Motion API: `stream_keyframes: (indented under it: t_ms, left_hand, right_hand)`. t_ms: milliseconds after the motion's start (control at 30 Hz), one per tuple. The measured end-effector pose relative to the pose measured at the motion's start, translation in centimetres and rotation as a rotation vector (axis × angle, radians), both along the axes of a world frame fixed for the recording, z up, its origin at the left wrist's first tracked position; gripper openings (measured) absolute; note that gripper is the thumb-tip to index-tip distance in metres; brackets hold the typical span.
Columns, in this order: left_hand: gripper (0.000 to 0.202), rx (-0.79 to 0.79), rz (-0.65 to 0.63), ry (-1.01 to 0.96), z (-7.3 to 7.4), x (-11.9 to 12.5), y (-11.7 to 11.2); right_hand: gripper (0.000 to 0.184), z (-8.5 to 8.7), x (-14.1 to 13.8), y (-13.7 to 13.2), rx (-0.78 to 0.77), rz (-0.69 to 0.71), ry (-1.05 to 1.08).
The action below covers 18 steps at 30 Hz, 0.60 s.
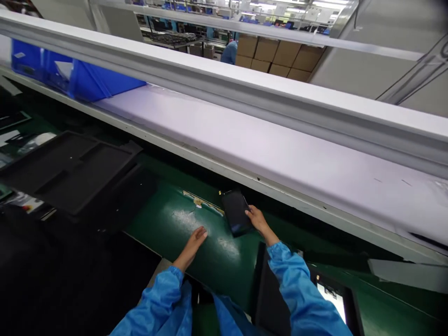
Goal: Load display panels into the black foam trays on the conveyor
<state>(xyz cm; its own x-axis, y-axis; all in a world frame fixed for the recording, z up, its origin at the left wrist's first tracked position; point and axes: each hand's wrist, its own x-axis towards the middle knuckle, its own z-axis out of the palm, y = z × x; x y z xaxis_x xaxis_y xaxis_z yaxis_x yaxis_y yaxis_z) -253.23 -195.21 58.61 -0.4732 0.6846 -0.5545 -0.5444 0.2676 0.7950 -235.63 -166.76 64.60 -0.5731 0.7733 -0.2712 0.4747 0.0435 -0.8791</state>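
Note:
My right hand [257, 218] grips the right edge of a dark, flat rectangular panel [236, 212] that looks like a tablet screen, thumb on its face. The panel is tilted above the green bench top [210, 242], with a small yellowish tab at its upper left corner. My left hand [196, 240] hovers over the bench to the left of the panel, apart from it, with fingers extended and nothing in them. Blue sleeves cover both of my forearms.
A black tray [70, 170] with recesses lies at the left. Blue bins [94, 79] stand on the white shelf [227, 126] along the back. Beside my right forearm is another black tray [273, 298], with a lit white panel [332, 298] further right. Cartons [276, 53] are stacked beyond.

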Motion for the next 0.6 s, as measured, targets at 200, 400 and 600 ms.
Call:
stream_keyframes:
  t_ms: [200,400,600]
  left_hand:
    - [0.062,0.295,0.032,-0.383,5.9,1.5,0.9]
    - [0.054,0.211,0.263,-0.374,5.7,-0.9,-3.7]
    - [0.057,0.220,0.431,-0.432,3.3,-6.4,-7.4]
  right_hand:
    - [0.060,0.0,-2.1,-12.5,-0.484,0.020,0.314]
    - [0.055,0.2,-7.3,-14.8,-0.145,0.323,0.055]
    - [0.051,-3.2,-19.8,-7.8,0.224,0.493,-0.090]
